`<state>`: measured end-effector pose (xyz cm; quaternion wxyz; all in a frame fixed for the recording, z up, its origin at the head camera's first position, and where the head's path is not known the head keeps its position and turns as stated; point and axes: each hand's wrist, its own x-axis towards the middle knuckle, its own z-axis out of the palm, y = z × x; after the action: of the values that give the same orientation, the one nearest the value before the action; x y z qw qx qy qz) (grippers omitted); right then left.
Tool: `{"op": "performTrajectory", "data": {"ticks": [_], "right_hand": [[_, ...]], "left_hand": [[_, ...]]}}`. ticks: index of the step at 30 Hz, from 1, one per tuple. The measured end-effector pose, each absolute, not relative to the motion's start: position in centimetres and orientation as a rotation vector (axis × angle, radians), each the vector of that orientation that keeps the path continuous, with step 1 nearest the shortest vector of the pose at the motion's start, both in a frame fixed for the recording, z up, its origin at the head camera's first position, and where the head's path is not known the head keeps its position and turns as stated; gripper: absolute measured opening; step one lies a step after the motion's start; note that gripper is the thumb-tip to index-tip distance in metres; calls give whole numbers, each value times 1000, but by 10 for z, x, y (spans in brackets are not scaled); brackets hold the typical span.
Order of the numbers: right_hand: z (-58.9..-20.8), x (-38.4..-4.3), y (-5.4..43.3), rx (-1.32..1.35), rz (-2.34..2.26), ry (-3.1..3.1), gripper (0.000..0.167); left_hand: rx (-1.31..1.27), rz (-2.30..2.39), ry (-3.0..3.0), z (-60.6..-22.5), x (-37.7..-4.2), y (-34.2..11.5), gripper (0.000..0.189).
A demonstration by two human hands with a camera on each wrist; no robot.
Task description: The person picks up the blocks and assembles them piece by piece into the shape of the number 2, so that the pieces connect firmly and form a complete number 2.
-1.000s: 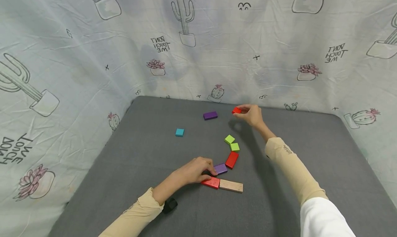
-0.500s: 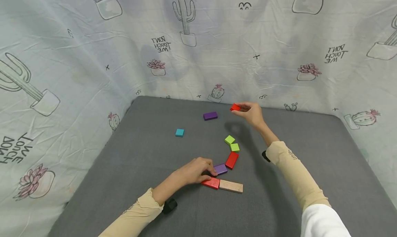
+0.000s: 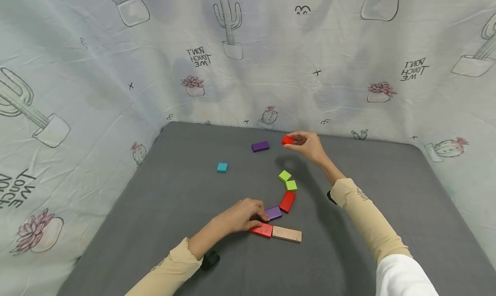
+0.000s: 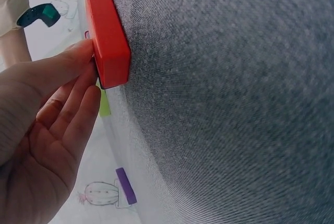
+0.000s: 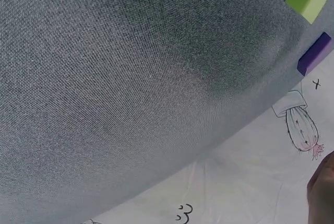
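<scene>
In the head view, my right hand point(image 3: 310, 147) pinches a small red block point(image 3: 287, 140) above the far part of the table. Only a sliver of that hand point(image 5: 322, 195) shows at the right edge of the right wrist view. My left hand point(image 3: 244, 215) rests low at the near row: its thumb touches a red block point(image 3: 261, 230) and its index fingertip lies by a purple block point(image 3: 274, 213). In the left wrist view, the thumb meets the red block's point(image 4: 109, 41) side, while the other fingers extend loosely. A plain wooden block point(image 3: 287, 234) abuts this red one.
A red block point(image 3: 287, 201) and two lime blocks point(image 3: 284, 176) continue the curve away from the purple one. Farther off lie a dark purple block point(image 3: 260, 146) and a blue block point(image 3: 222, 168). A patterned cloth point(image 3: 271, 72) hangs behind the grey table point(image 3: 186, 184).
My right hand has moved slightly left with the small red block, rising a little and then lowering. The left hand has stayed in place at the near blocks.
</scene>
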<state>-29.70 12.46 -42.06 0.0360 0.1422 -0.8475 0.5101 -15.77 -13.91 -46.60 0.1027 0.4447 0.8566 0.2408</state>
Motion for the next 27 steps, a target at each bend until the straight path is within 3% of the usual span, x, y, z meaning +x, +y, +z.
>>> {"op": "performTrajectory", "data": {"ticks": [15, 27], "right_hand": [[-433, -302, 111, 860, 1632, -2720, 35], [-447, -304, 103, 1082, 1220, -2873, 31]], "left_hand": [[1279, 713, 2517, -465, -159, -136, 20], [1277, 737, 2515, -467, -160, -137, 20]]}}
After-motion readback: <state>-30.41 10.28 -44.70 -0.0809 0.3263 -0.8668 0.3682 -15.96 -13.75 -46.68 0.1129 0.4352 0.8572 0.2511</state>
